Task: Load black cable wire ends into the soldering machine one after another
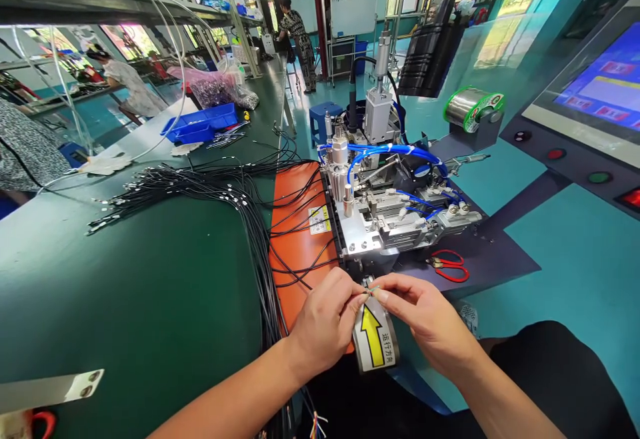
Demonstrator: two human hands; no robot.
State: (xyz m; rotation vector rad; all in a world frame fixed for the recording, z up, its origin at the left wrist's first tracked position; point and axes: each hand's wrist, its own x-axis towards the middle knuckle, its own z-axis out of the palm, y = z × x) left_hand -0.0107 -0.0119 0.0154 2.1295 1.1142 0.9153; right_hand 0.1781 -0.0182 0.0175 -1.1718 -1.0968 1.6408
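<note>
My left hand is closed in a pinch on a cable end, mostly hidden by the fingers. Close against it, my right hand pinches a thin greenish wire that shows between the fingertips. Both hands meet just above a metal plate with a yellow arrow label, at the front of a soldering machine. To the left, black cables trail over an orange surface. Below my left wrist, a cable with bared coloured wires hangs down.
Red-handled cutters lie right of the machine. A solder spool and a control screen stand beyond. Cable ends and blue trays are on the green table. Other people are in the background.
</note>
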